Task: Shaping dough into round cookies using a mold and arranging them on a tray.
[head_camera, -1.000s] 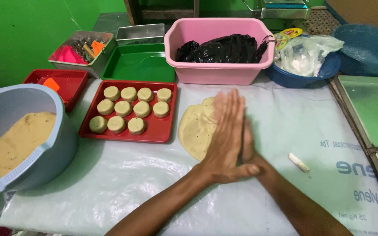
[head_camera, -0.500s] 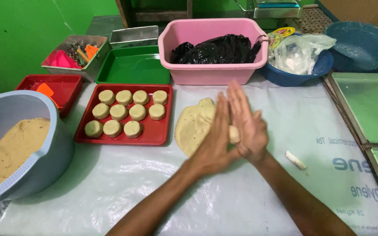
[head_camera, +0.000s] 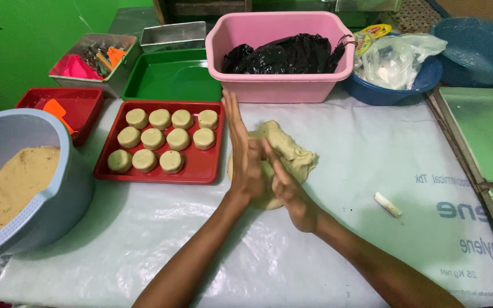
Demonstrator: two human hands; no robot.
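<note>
My left hand [head_camera: 243,159] and my right hand [head_camera: 289,191] are pressed palm to palm above a white plastic sheet [head_camera: 372,251], fingers straight. A small pale piece of dough [head_camera: 267,170] shows between the palms. Right behind the hands a lump of beige dough [head_camera: 292,149] lies on the sheet. To the left sits a red tray [head_camera: 198,174] with several round dough discs [head_camera: 155,138] in rows.
A grey-blue bowl [head_camera: 58,188] of dough stands at the left edge. At the back are a pink tub [head_camera: 281,85] with a black bag, a green tray [head_camera: 172,80], a small red tray [head_camera: 81,105], a metal tin [head_camera: 87,60] and a blue basin [head_camera: 389,91]. A small white stick [head_camera: 388,204] lies to the right.
The hands have slid against each other: the left hand moved forward and up, the right hand drew back and lower. The dough lump behind them now shows more.
</note>
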